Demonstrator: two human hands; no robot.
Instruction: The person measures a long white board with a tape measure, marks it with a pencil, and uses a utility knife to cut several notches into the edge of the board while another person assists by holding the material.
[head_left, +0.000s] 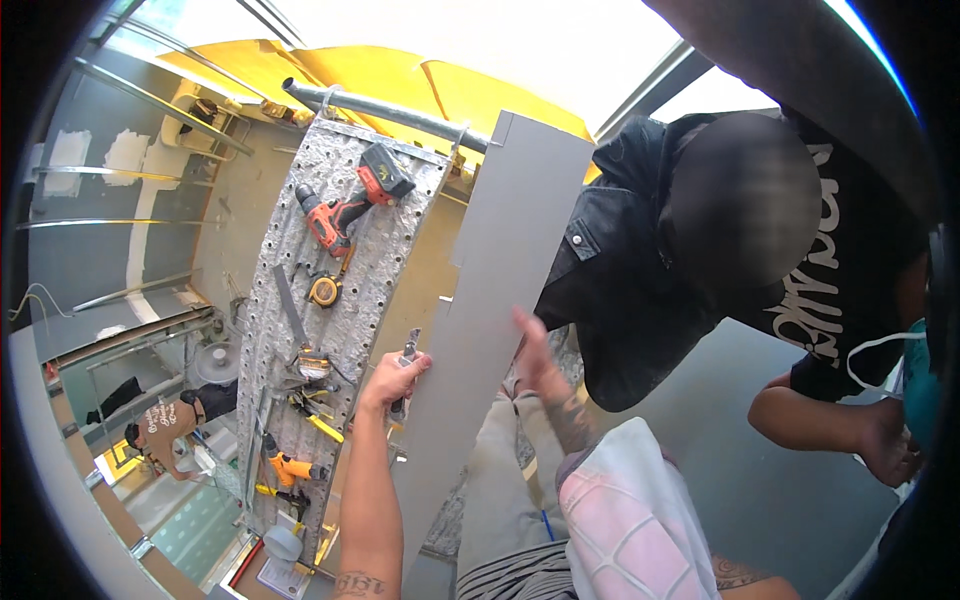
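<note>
A long grey board (520, 200) with a small notch in its left edge stretches from the scaffold rail down toward my lap. My left hand (393, 382) is closed around a utility knife (411, 343), whose metal end sticks up beyond the thumb beside the board's left edge. On the board's right side is my right hand (543, 362), slightly smeared by motion. Its fingers are stretched out at the board's edge and hold nothing I can see. Whether the palm presses on the board, I cannot tell.
On the perforated metal scaffold plank (385, 260) lie a red drill (330, 222), a tape measure (324, 290), a hand saw (290, 305) and an orange drill (290, 467). Close on my right is a person in black (640, 260). Another person (170, 430) works far below left.
</note>
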